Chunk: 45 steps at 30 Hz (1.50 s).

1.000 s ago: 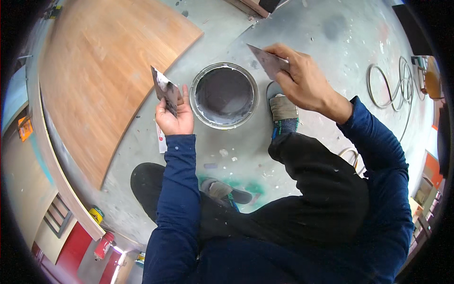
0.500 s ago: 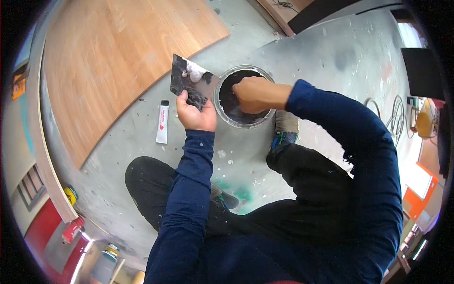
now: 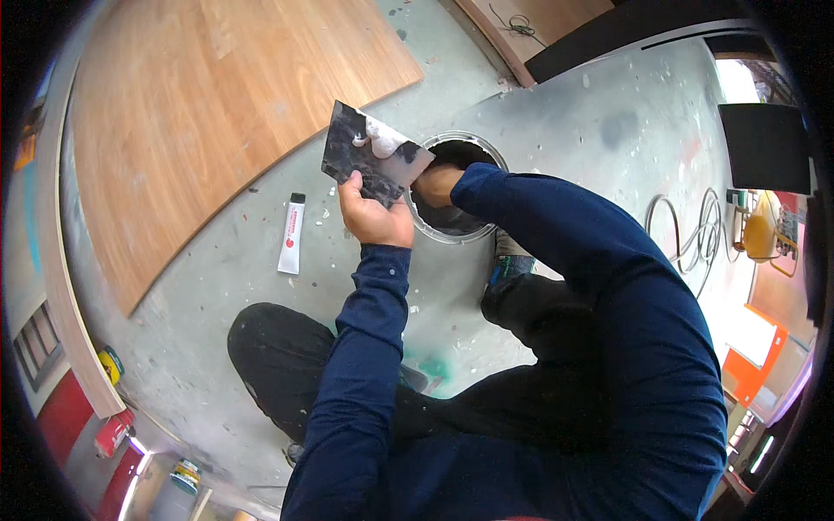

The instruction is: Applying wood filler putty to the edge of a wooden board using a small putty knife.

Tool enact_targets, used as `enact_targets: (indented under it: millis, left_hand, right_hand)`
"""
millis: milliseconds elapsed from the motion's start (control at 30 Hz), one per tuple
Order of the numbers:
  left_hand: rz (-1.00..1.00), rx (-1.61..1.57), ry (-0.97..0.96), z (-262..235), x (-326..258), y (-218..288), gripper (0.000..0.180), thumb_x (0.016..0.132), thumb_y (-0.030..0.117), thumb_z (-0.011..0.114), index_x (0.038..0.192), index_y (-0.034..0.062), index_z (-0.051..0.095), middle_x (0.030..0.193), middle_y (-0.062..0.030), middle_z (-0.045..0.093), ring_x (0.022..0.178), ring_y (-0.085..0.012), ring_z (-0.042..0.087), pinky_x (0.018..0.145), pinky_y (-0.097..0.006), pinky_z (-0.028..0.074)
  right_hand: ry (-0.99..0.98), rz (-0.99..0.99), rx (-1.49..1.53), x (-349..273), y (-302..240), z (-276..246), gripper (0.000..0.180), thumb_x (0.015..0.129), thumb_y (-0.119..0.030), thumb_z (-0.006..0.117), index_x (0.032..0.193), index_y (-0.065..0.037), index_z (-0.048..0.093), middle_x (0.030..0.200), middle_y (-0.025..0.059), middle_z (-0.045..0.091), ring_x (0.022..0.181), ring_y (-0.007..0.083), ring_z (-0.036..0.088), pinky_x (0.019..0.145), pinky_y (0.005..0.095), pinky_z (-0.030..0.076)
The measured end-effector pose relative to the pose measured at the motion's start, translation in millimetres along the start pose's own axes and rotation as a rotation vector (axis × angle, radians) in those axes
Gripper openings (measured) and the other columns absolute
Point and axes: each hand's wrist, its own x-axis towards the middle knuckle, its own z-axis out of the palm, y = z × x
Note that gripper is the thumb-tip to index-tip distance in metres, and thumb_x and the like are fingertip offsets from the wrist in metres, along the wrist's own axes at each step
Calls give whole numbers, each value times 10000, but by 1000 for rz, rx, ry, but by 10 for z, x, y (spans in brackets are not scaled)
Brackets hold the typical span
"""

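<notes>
A flat dark plate (image 3: pixel 347 143), with a lump of white paste (image 3: pixel 382 137) near its far edge, lies tilted in my left hand (image 3: pixel 375 213). My left thumb presses on its top face and the fingers are beneath. Just to the right, my right hand (image 3: pixel 439 185) reaches down into an open round tub (image 3: pixel 459 234) with a dark inside. The hand looks curled; its fingertips and whatever they grip are hidden by the tub and the plate's corner. A white tube (image 3: pixel 290 241) with a black cap lies on the floor left of my left hand.
A large wood-grain board (image 3: pixel 226 104) covers the floor at the far left. My bent knee (image 3: pixel 278 360) and a shoe (image 3: pixel 508 267) are close to the tub. A coiled hose (image 3: pixel 695 234) lies at the right. Beyond stands a wooden frame (image 3: pixel 521 43) with a cable.
My right hand has gone deeper into the tub and to the left. The plate in my left hand has shifted right, its corner now overlapping the tub's rim. The view has moved slightly.
</notes>
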Motion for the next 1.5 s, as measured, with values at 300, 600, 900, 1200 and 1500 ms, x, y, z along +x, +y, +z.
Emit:
enact_targets:
  millis: [300,600,900,1200,1500]
  left_hand:
    - [56,79,9,-50,62,-53,345,934,221,563,1233,58,621,1208,-74,662,1096,-249,652,952,-422,525]
    - [78,63,-16,-49,52,-73,372,937,214,552,1252,24,609,1240,-97,651,1135,-273,638,987,-437,513]
    - [7,-26,19,-17,27,3,311,909,195,586,1178,47,636,1162,-69,677,1058,-240,667,936,-410,538]
    - [136,100,-3,273,102,828,346,895,196,594,1216,68,617,1165,-64,690,1058,-243,679,857,-442,572]
    - [-409,137,-265,619,-486,611,354,958,188,478,1259,58,612,1161,-101,710,1059,-265,706,893,-492,611]
  right_hand:
    - [-58,-59,15,67,-70,94,323,902,-181,592,1141,-18,734,1164,216,712,1064,347,703,920,435,557]
    - [4,-62,146,-56,-158,235,293,865,-166,606,1073,8,718,1054,263,720,948,401,719,847,474,566]
    - [-136,-227,-69,-299,-113,-106,234,837,-237,625,858,-60,777,939,184,752,879,374,729,782,462,577]
    - [179,-197,207,-1629,-183,-1318,416,796,-3,601,1209,17,640,1055,261,696,1010,422,667,908,457,532]
    - [778,-114,1204,-2271,-240,-1409,376,1013,-8,499,1387,18,465,1274,123,577,1219,183,534,1052,330,431]
